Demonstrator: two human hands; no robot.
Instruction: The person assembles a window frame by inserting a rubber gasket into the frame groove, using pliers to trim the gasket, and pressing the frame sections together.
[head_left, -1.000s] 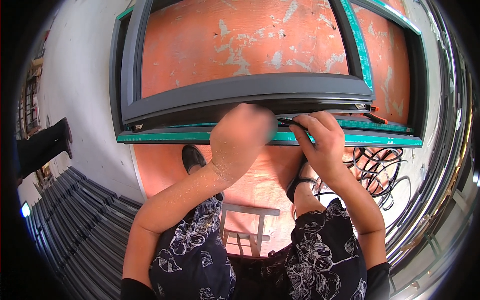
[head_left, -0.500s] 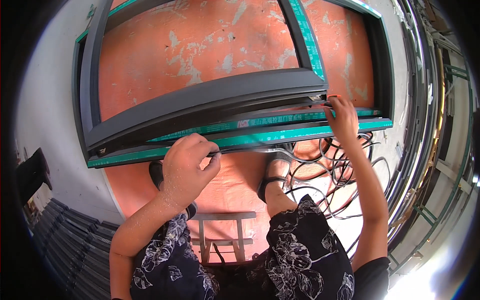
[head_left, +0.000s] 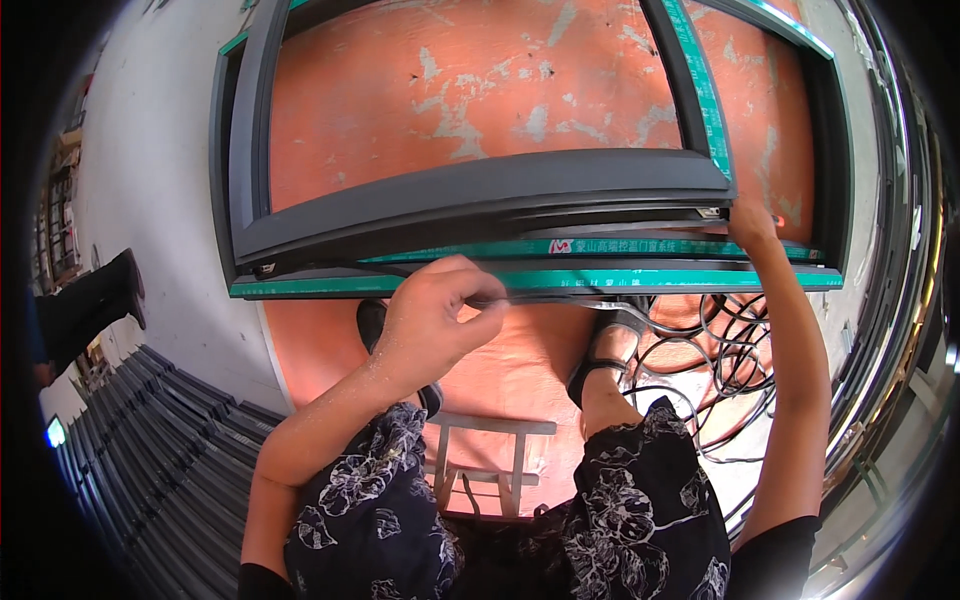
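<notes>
A dark grey window sash (head_left: pixel 500 190) lies tilted over a larger outer frame (head_left: pixel 420 283) with green protective film on its faces. My left hand (head_left: pixel 440 315) is closed in a pinch at the front rail, on a thin black strip (head_left: pixel 580 302) that stretches right toward a loose black coil (head_left: pixel 735 350). At the sash's front right corner, my right hand (head_left: pixel 752 222) reaches under and beside the edge with its fingers curled. A small orange-red piece (head_left: pixel 779 221) shows beside that hand; what the fingers grip is mostly hidden.
Below the frame stands a small wooden stool (head_left: pixel 490 425), between my legs. Dark profiles (head_left: pixel 170 450) are stacked at lower left, and more long profiles (head_left: pixel 900 200) line the right side. Another person's leg (head_left: pixel 100 295) shows at far left.
The view has shifted, so the frame sits farther right in it. My right hand has gone deeper around the sash corner, and its fingers show less. My left hand keeps its pinch.
</notes>
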